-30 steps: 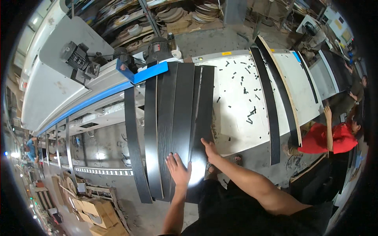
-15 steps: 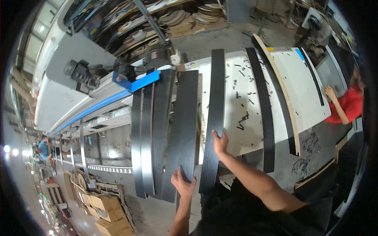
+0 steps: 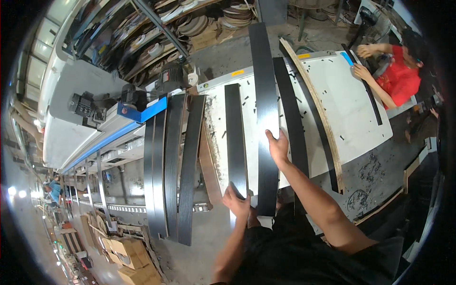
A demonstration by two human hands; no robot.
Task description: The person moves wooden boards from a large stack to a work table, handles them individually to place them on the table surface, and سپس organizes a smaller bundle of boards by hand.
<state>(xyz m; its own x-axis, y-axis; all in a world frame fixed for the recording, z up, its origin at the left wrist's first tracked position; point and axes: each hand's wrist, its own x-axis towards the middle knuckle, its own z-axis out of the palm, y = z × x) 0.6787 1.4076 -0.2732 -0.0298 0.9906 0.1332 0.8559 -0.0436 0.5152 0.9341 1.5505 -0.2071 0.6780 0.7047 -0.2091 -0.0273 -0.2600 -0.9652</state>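
My left hand (image 3: 236, 202) is closed round the near end of a long black board (image 3: 235, 128), which lies over the white table (image 3: 361, 137). A second long black board (image 3: 263, 85) is in my right hand (image 3: 279, 147); the thumb rests on its top face while the fingers go under its right edge, out of sight. That board appears raised above the table, its far end reaching past the table's back edge. Just to its right lies another black board (image 3: 290, 118). Left of my hands, several black boards (image 3: 190, 166) lie side by side at the machine's outlet.
A pale-edged long strip (image 3: 313, 104) lies across the table among scattered black scraps. At the far right a person in red (image 3: 399, 78) handles a narrow black strip (image 3: 373, 102). The machine (image 3: 90, 76) with its blue bracket (image 3: 154, 110) stands left; cardboard boxes (image 3: 126, 251) sit lower left.
My left hand has moved right with its board, away from the others by the machine. My right hand has lifted its board and shifted it away. The person in red now leans in over the strip.
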